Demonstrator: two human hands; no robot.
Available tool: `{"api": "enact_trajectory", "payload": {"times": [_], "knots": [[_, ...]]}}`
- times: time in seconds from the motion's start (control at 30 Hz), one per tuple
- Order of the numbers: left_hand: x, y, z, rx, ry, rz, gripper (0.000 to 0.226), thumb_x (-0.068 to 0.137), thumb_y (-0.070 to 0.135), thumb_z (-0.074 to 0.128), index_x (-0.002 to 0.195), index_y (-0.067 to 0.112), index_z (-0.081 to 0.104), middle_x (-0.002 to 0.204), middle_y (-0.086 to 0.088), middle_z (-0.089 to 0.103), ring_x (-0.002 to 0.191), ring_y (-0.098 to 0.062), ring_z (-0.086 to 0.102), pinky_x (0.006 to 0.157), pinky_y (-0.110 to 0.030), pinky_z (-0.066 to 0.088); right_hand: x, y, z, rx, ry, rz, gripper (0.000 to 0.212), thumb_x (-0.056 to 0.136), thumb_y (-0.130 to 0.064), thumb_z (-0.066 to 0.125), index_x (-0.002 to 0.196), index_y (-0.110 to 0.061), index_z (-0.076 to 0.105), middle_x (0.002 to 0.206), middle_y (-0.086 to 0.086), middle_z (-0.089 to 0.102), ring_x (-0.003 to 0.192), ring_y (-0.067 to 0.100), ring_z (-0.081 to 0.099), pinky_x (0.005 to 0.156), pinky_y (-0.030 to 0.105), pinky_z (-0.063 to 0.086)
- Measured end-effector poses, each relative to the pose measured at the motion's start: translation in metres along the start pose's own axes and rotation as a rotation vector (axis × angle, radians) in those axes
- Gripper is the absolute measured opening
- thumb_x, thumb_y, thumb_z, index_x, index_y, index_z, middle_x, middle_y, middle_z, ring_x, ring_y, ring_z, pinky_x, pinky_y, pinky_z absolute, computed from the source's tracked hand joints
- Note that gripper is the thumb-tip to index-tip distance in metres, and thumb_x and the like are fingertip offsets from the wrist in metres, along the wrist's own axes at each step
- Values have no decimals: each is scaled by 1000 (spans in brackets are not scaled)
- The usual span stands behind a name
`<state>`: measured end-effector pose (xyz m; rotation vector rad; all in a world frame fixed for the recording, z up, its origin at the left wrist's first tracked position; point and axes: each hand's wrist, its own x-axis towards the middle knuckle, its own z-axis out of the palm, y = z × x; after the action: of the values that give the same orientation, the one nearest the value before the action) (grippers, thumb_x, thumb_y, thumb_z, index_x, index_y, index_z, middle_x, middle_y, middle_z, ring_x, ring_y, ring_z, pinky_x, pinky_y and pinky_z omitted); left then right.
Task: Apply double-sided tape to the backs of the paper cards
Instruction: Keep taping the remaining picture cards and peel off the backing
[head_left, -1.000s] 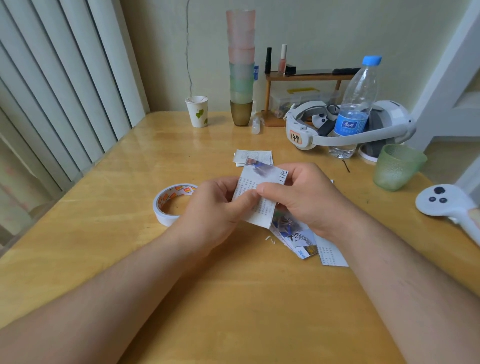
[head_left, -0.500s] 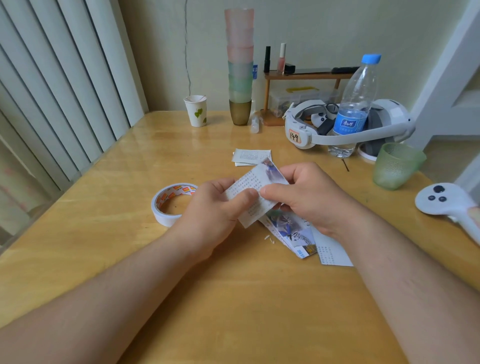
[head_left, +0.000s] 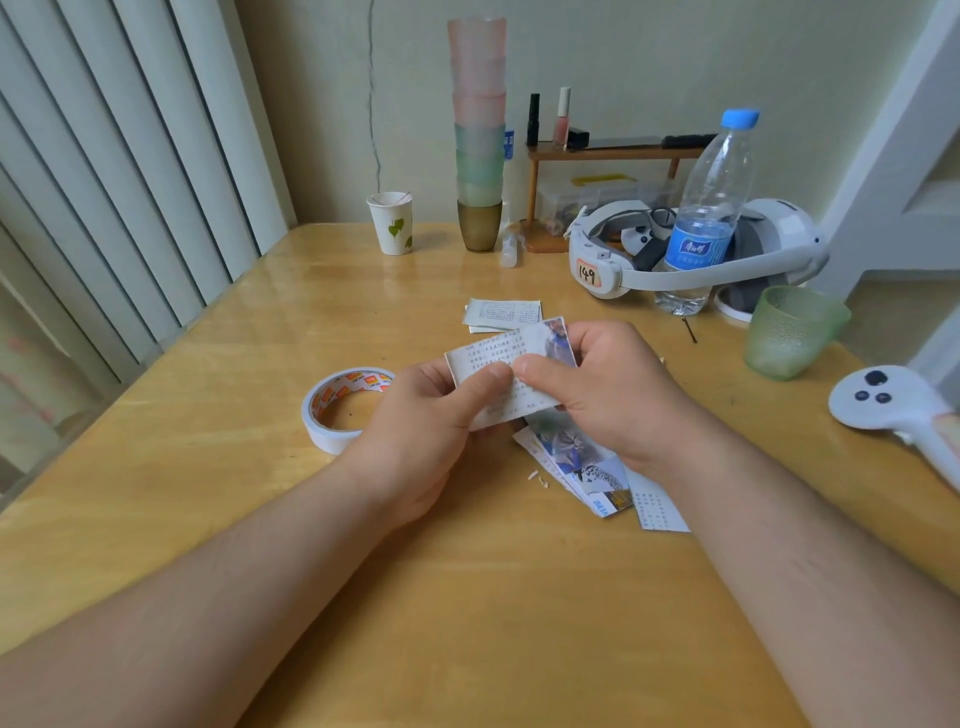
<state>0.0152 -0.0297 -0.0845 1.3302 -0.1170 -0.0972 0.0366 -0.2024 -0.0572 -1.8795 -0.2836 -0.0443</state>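
Both forearms reach in from six o'clock; the left hand (head_left: 415, 426) and right hand (head_left: 613, 395) pinch one paper card (head_left: 498, 364), thumbs meeting on top.

Your hands hold card (head_left: 511, 371) above tabletop (head_left: 467, 597); tape roll (head_left: 343, 408) left of it, card pile (head_left: 582, 467) beneath right, two cards (head_left: 503, 313) behind, bottle (head_left: 704, 218) far right.

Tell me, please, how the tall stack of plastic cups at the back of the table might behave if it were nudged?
The stack of cups would probably tip easily: it is tall and narrow on one small base cup. The cups look like thin frosted plastic, so they are likely light and may separate when they fall.
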Motion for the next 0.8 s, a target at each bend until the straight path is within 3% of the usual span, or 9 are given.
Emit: {"api": "enact_trajectory", "payload": {"times": [0.1, 0.2, 0.27, 0.33, 0.4, 0.47, 0.5, 0.63, 0.8], "knots": [[0, -3, 0, 71, -19, 25, 23, 107, 14, 57, 123, 6, 72, 120, -14, 77, 116, -32, 72, 111, -54, 51, 0, -1, -1, -14, -8, 7, 59, 68, -46, 77, 100, 3, 70, 106, 40, 62, 80, 50, 68, 72, 74, 53], [0, -5, -1, 161, -33, 57, 25, 105, 20, 61, 124, 9, 71, 121, -10, 77, 117, -32, 72, 109, -53, 52, 2, 2, -4, -21, -45, -9, 66, 70, -44, 79, 98, 14, 62, 100, 43, 61, 73, 25, 52, 72, 72, 53], [0, -5, -1, 195, -31, 64, 22, 107, 17, 58, 123, 10, 72, 119, -9, 78, 115, -32, 72, 108, -54, 53, 3, 4, -6, -22, -65, -24, 60, 72, -40, 79, 90, 14, 60, 79, 35, 59, 70, 23, 46, 64, 59, 54], [0, -4, -2, 235, -23, 74, 22, 108, 16, 56, 122, 10, 72, 117, -9, 79, 113, -34, 73, 106, -55, 54, 3, 6, -7, -15, -83, -26, 48, 76, -33, 78, 81, 11, 59, 67, 16, 51, 66, 23, 40, 60, 45, 43], [0, -3, -2, 247, -12, 85, 22, 107, 20, 59, 121, 10, 73, 115, -10, 79, 112, -36, 73, 104, -57, 54, 2, 7, -8, -14, -79, -29, 39, 77, -32, 77, 86, 5, 68, 72, 15, 65, 64, 28, 52, 64, 46, 53], [0, -3, -3, 223, -12, 92, 25, 103, 27, 65, 119, 11, 75, 116, -13, 78, 113, -41, 71, 104, -61, 53, 3, 6, -7, -6, -71, -22, 31, 81, -30, 77, 97, -3, 76, 91, 18, 78, 81, 40, 73, 79, 58, 62], [1, -3, -4, 210, -12, 95, 26, 101, 29, 66, 119, 11, 76, 116, -13, 78, 114, -42, 71, 104, -62, 53, 3, 6, -7, 9, -66, -22, 23, 85, -24, 77, 101, -8, 78, 94, 15, 79, 89, 38, 76, 83, 58, 62], [2, -3, -3, 185, 0, 81, 22, 104, 20, 64, 120, 10, 75, 116, -9, 79, 113, -35, 73, 106, -59, 53, 3, 4, -7, 52, -79, -9, 18, 94, -9, 71, 108, -16, 80, 99, 0, 81, 95, 24, 78, 90, 50, 62], [3, -4, -3, 196, 26, 84, 19, 106, 17, 62, 119, 11, 74, 115, -9, 79, 111, -33, 74, 104, -58, 54, 3, 7, -8, 13, -61, -12, 27, 86, -30, 80, 101, -8, 79, 97, 12, 80, 98, 41, 73, 87, 57, 61]]}}
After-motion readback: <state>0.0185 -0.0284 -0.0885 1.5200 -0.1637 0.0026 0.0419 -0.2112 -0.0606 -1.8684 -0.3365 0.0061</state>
